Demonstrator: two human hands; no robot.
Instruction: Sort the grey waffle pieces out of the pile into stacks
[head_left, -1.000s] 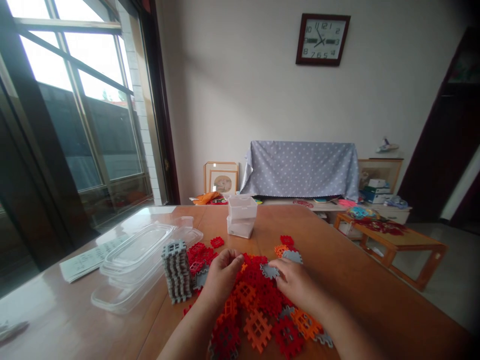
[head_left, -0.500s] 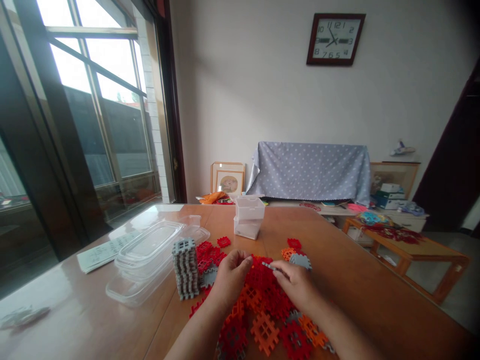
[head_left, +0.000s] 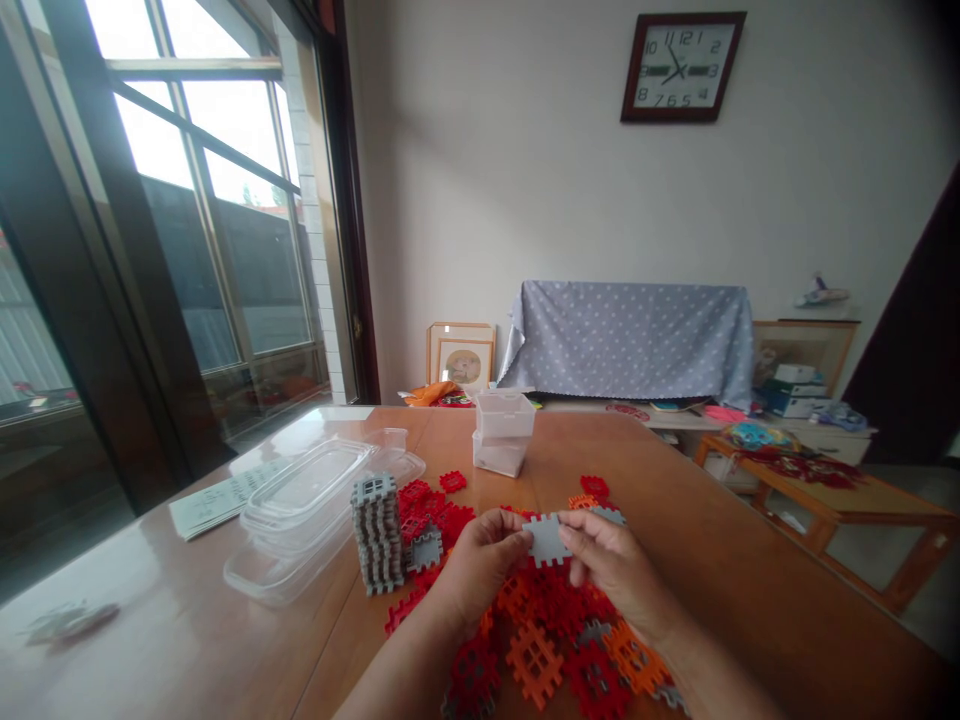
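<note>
On my wooden table (head_left: 750, 540), red and orange waffle blocks (head_left: 540, 640) lie loose toward the near edge. Left of them stand a grey block stack (head_left: 377, 535) and clear plastic tubs (head_left: 300, 510). Paper sheets (head_left: 221, 498) lie along the left edge; stacked clear boxes (head_left: 503, 430) stand near the far edge.

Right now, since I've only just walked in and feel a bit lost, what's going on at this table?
A person is holding a grey plastic lattice tile up between their left hand and right hand, above a heap of red and orange plastic lattice tiles on a wooden table. To the left of the hands stands a tall stack of grey plastic lattice tiles, beside clear plastic food containers.
</note>
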